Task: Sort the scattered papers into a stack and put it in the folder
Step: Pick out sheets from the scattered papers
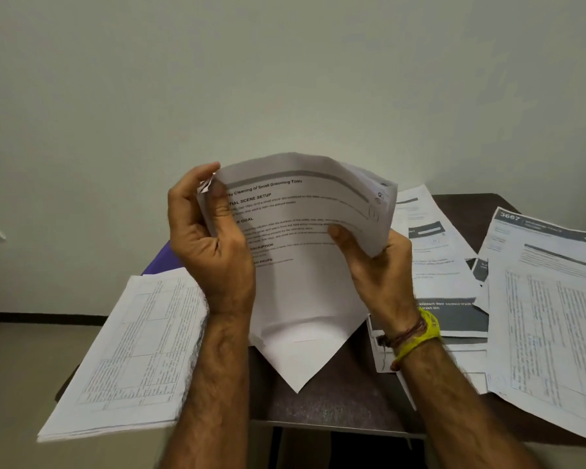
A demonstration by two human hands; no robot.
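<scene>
I have a thin sheaf of papers up in the air over the middle of the table, clear of its top, one corner hanging down toward the near edge. My left hand pinches the sheaf's upper left corner, thumb on the printed face and fingers curled behind it; my right hand grips the right edge, thumb on the front, fingers wrapped behind. Both grips are closed on the paper.

The sheets are light and limp. They already bow between my hands and the top edge curls back, so I judge they will sag or fan apart if I hold only one corner. The faces look smooth, and loose sheets may well slide on one another. Holding two opposite edges, as now, seems best, and tapping one long edge on the table should square them.

More papers lie around: a gridded sheet at the table's left edge, overhanging the near side, and a spread of printed pages along the right edge. A purple folder peeps out behind my left hand near the far left corner.
</scene>
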